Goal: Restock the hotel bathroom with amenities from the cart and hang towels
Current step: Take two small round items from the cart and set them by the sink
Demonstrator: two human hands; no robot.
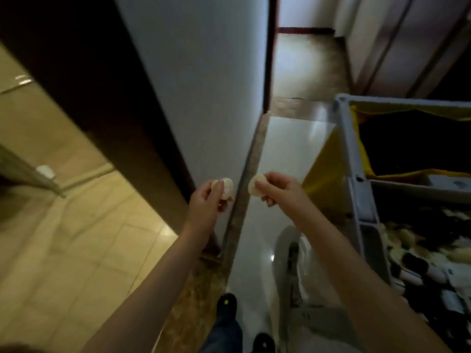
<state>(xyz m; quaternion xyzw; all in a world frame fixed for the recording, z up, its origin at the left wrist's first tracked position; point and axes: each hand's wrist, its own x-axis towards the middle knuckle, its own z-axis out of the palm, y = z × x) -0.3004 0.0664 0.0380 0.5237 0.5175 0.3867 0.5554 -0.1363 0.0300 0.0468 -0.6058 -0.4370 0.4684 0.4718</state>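
Head view, looking down a narrow corridor. A white wall (198,85) fills the middle of the scene and ends in a corner edge right ahead of the person. To its left a dark door frame (102,85) opens onto a bathroom floor (63,238) of beige tiles. To its right a strip of glossy pale corridor floor (280,149) runs to the far end.

On the right stands a grey housekeeping cart (356,161). A yellow bag (328,159) hangs in its far part, and its near tray of amenities (433,263) holds many small blurred items.

Both bare arms reach forward. The left hand (206,202) pinches the left soap disc (226,191), a small round cream piece, just in front of the wall's corner edge. The right hand (277,192) pinches the right soap disc (254,189), a matching piece, over the corridor floor. The two discs are near each other but apart. Two dark shoes (226,305) show at the near edge.

The task looks to be at an early or middle stage. Two amenities are off the cart and in hand, but neither is in the bathroom yet. No towels are in view.

Room to move is tight, with the wall corner and door frame on the left and the cart rim close on the right. The doorway on the left is the open way in.
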